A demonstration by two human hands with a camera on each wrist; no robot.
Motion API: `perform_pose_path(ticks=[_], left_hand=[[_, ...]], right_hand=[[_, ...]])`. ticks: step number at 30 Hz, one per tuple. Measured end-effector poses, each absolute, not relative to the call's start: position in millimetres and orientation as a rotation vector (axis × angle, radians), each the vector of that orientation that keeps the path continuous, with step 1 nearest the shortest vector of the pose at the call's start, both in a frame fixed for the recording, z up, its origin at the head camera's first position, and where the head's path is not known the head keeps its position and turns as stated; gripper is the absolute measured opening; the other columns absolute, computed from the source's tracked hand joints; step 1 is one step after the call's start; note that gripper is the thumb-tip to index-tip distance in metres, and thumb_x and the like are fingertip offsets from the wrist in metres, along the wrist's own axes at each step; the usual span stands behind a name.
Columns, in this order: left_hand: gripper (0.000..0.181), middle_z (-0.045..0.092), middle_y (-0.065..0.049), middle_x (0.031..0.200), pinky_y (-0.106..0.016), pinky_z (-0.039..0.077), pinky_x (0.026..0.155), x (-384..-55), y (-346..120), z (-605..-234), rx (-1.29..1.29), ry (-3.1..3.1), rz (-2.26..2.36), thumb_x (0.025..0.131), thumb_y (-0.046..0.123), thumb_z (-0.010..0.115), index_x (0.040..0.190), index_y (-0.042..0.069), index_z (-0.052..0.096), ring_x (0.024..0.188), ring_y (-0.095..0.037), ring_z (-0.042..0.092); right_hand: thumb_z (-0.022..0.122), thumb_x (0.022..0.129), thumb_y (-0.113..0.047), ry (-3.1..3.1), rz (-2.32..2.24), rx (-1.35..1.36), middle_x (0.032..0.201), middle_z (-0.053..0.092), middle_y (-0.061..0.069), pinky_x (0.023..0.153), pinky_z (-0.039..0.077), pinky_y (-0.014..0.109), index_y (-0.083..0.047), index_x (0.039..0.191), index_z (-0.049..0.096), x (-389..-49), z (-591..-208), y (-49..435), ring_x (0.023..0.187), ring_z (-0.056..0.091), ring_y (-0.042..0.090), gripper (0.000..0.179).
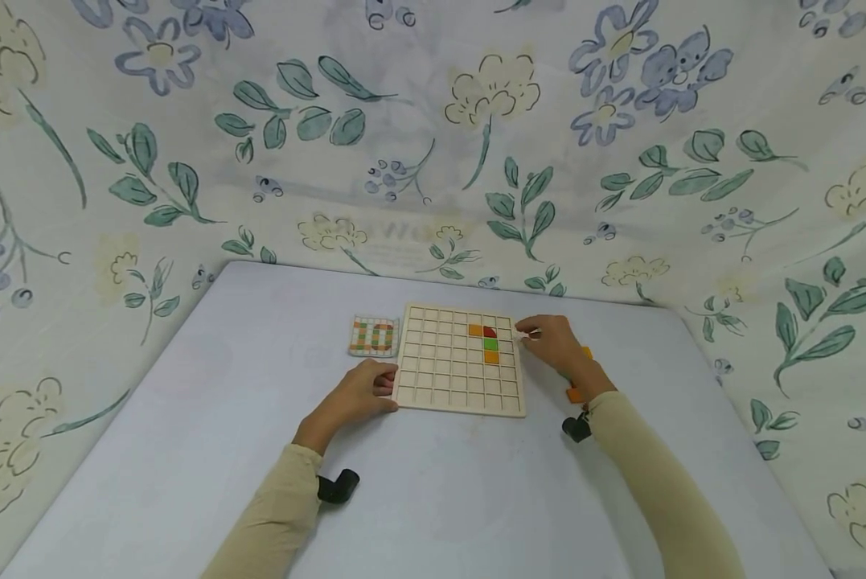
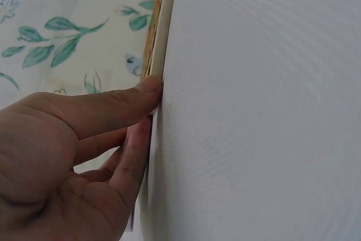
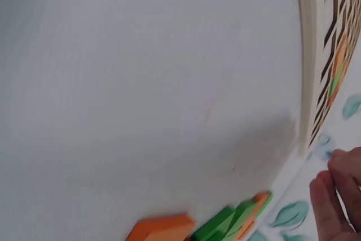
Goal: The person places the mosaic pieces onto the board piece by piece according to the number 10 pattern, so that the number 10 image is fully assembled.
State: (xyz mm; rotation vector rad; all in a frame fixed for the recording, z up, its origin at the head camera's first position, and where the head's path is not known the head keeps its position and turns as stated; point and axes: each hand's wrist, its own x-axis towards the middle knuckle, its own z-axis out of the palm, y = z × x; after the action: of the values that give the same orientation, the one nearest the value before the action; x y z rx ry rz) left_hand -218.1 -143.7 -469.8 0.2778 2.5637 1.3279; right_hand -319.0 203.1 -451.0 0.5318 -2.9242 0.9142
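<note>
A square wooden grid board (image 1: 436, 374) lies on the table. My left hand (image 1: 360, 394) grips its near left corner, thumb on the edge and the other fingers curled alongside; the left wrist view shows this thumb (image 2: 127, 105) against the rim. Set in the board's upper right cells are two orange tiles (image 1: 491, 357), a green tile (image 1: 490, 344) and a red tile with a rounded corner (image 1: 490, 331). My right hand (image 1: 554, 344) hovers at the board's right edge, fingertips close together. No tile shows between its fingers (image 3: 324, 201) in the right wrist view.
Left of the board lies a pattern card (image 1: 373, 336) with a coloured "10". Loose orange (image 3: 161, 227) and green pieces (image 3: 217, 224) sit to the right, partly behind my right forearm. A floral cloth (image 1: 418, 161) rises behind the table (image 1: 433, 498).
</note>
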Motion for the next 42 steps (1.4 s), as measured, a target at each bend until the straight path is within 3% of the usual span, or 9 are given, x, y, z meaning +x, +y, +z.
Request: perform_pose_path(ticks=[5,13,20,27,42], left_hand=[[0.066,0.052,-0.014,0.111,-0.025,0.056,0.087,-217.4,-145.4,-470.1,0.274,2.559,1.345,0.077,-0.009,0.077,0.135,-0.012,0.048,0.103,-0.025,0.058],[0.066,0.051,-0.014,0.113,-0.024,0.056,0.087,-216.2,-146.1,-468.9,0.303,2.546,1.370,0.076,-0.010,0.077,0.135,-0.013,0.047,0.105,-0.026,0.057],[0.065,0.050,-0.014,0.109,-0.024,0.056,0.086,-215.6,-145.0,-467.9,0.319,2.559,1.368,0.076,-0.011,0.077,0.134,-0.013,0.049,0.102,-0.024,0.056],[0.065,0.050,-0.012,0.107,-0.022,0.056,0.084,-216.4,-144.9,-468.4,0.306,2.572,1.348,0.075,-0.011,0.078,0.134,-0.012,0.049,0.100,-0.022,0.056],[0.066,0.052,-0.013,0.110,-0.024,0.056,0.085,-216.4,-145.3,-468.0,0.299,2.562,1.359,0.075,-0.011,0.078,0.134,-0.013,0.048,0.101,-0.023,0.057]], right_hand=[[0.066,0.091,-0.008,-2.954,0.831,0.289,0.114,0.067,0.021,0.092,0.055,0.046,0.006,0.118,0.066,-326.3,-453.6,218.5,0.107,0.062,0.034,0.030],[0.067,0.091,-0.017,-3.008,0.784,0.046,0.109,0.066,0.022,0.087,0.056,0.045,0.008,0.117,0.065,-334.5,-460.7,228.8,0.096,0.060,0.031,0.037],[0.066,0.091,-0.015,-3.038,0.731,0.062,0.104,0.066,0.022,0.081,0.057,0.043,0.011,0.119,0.063,-337.8,-458.7,223.2,0.089,0.061,0.029,0.038],[0.063,0.085,0.006,-3.040,0.703,0.233,0.111,0.066,0.024,0.092,0.053,0.046,0.010,0.118,0.064,-340.3,-459.8,221.3,0.101,0.061,0.033,0.034],[0.063,0.089,-0.003,-3.094,0.811,0.180,0.121,0.063,0.020,0.102,0.047,0.049,0.004,0.125,0.063,-340.1,-461.6,229.2,0.113,0.056,0.034,0.036]])
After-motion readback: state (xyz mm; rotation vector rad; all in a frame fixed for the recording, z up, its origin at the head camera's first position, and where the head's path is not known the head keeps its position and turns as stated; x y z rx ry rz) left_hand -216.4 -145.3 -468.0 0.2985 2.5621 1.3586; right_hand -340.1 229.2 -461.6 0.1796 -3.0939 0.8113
